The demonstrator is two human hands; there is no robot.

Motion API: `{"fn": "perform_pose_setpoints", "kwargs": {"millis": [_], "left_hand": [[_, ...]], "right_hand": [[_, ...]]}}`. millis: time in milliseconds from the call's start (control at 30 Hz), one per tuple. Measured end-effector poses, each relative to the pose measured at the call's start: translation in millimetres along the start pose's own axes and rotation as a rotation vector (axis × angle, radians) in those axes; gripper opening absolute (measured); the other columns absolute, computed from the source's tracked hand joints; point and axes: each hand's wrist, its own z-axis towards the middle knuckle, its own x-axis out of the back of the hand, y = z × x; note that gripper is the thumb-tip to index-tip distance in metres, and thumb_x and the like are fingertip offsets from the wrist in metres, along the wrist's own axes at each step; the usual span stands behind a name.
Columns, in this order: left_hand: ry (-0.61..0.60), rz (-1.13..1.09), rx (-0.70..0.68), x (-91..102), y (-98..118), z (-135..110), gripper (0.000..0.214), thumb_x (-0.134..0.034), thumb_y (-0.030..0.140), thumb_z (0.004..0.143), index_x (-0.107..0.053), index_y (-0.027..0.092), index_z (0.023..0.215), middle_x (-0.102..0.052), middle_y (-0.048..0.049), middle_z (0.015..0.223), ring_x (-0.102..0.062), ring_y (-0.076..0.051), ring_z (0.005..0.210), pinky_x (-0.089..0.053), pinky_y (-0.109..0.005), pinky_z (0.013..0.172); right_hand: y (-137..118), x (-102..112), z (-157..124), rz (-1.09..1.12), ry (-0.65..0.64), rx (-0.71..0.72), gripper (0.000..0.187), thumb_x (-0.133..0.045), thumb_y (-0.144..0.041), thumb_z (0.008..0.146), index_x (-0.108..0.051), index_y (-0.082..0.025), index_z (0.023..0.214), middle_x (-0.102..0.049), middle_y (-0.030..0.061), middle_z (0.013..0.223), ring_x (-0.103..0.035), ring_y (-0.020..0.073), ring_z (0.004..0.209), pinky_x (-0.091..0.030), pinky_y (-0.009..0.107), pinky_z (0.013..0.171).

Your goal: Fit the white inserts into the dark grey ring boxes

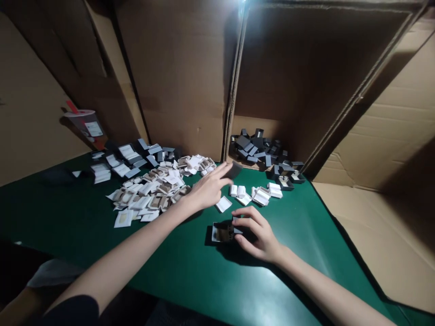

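Observation:
My left hand [208, 188] reaches forward over the green table [190, 271] and pinches a small dark flat piece [234, 170] at its fingertips, beside a pile of white and tan pieces [152, 192]. Closer to me, my right hand [256, 233] rests on the table with its fingers curled on a small dark box with a white edge [222, 232]. Several white folded pieces [260, 194] lie just beyond my right hand, and one white piece [223, 203] lies between my hands.
A heap of dark grey boxes [261, 151] sits at the back inside an open cardboard carton [295, 81]. Grey and white flat pieces [131, 156] lie at the back left near a plastic drink cup [86, 124]. Cardboard walls [390, 158] enclose the table.

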Motion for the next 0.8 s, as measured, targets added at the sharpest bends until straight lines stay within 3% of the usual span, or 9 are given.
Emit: {"fn": "perform_pose_setpoints", "kwargs": {"millis": [67,133,233,367,467,567,700,800], "left_hand": [[0.100,0.031,-0.111,-7.3,5.8,8.2,0.064,-0.038,-0.008,0.064,-0.058,0.019,0.119,-0.032,-0.0067,0.149,-0.029,-0.023,0.137,-0.028,-0.047,0.111],[0.134,0.039,-0.161,-17.0,9.6,4.2,0.066,-0.039,-0.007,0.066,-0.052,0.018,0.126,-0.020,-0.0066,0.154,-0.018,-0.024,0.142,-0.024,-0.048,0.113],[0.117,0.017,-0.091,-32.2,5.3,-12.4,0.060,-0.040,-0.004,0.070,-0.053,0.018,0.124,-0.030,-0.0080,0.149,-0.028,-0.024,0.137,-0.030,-0.047,0.111],[0.106,-0.031,0.058,-43.0,-7.6,-27.3,0.052,-0.039,-0.004,0.071,-0.057,0.017,0.116,-0.060,-0.0076,0.118,-0.051,-0.022,0.112,-0.044,-0.041,0.097],[0.045,-0.035,0.093,-43.9,-9.7,-28.3,0.043,-0.040,0.000,0.077,-0.059,0.016,0.111,-0.064,-0.0068,0.104,-0.055,-0.022,0.099,-0.047,-0.038,0.088],[-0.036,-0.039,0.060,-43.4,-8.1,-27.7,0.036,-0.043,0.004,0.080,-0.060,0.016,0.110,-0.062,-0.0077,0.104,-0.054,-0.023,0.098,-0.047,-0.037,0.085],[-0.083,-0.048,0.060,-44.4,-9.6,-28.7,0.048,-0.043,-0.003,0.072,-0.061,0.018,0.111,-0.059,-0.0071,0.100,-0.052,-0.021,0.096,-0.047,-0.034,0.082],[-0.059,-0.039,0.174,-46.5,-11.7,-29.4,0.038,-0.047,0.002,0.076,-0.063,0.017,0.107,-0.057,-0.0070,0.091,-0.052,-0.022,0.091,-0.046,-0.034,0.080]], "right_hand": [[0.5,0.7,1.8,0.033,0.015,-0.028,0.031,-0.055,-0.017,0.081,-0.052,-0.023,0.111,-0.054,0.0117,0.114,-0.055,0.0234,0.103,-0.050,0.041,0.083],[1.2,1.2,3.8,0.064,0.037,-0.077,0.028,-0.053,-0.018,0.083,-0.051,-0.023,0.110,-0.054,0.0113,0.114,-0.054,0.0229,0.105,-0.049,0.040,0.086],[3.1,1.5,5.5,0.110,0.069,-0.182,0.025,-0.050,-0.020,0.086,-0.050,-0.022,0.111,-0.054,0.0118,0.118,-0.053,0.0224,0.108,-0.049,0.039,0.086],[10.4,1.3,4.3,0.246,0.112,-0.378,0.020,-0.048,-0.025,0.089,-0.046,-0.022,0.109,-0.058,0.0093,0.113,-0.056,0.0197,0.100,-0.049,0.035,0.082],[17.7,2.9,2.3,0.305,0.193,-0.453,0.020,-0.051,-0.029,0.088,-0.047,-0.023,0.106,-0.057,0.0058,0.101,-0.056,0.0184,0.094,-0.049,0.034,0.080],[20.6,6.7,1.4,0.211,0.225,-0.413,0.020,-0.057,-0.029,0.084,-0.049,-0.023,0.102,-0.054,0.0047,0.097,-0.054,0.0187,0.092,-0.049,0.034,0.078],[16.2,9.9,2.2,-0.027,0.059,-0.278,0.017,-0.064,-0.030,0.080,-0.052,-0.022,0.091,-0.054,0.0047,0.090,-0.052,0.0198,0.086,-0.047,0.035,0.074],[13.8,8.4,0.8,-0.161,-0.031,-0.192,0.020,-0.066,-0.036,0.080,-0.052,-0.023,0.086,-0.056,0.0051,0.086,-0.051,0.0205,0.081,-0.044,0.035,0.069]]}}
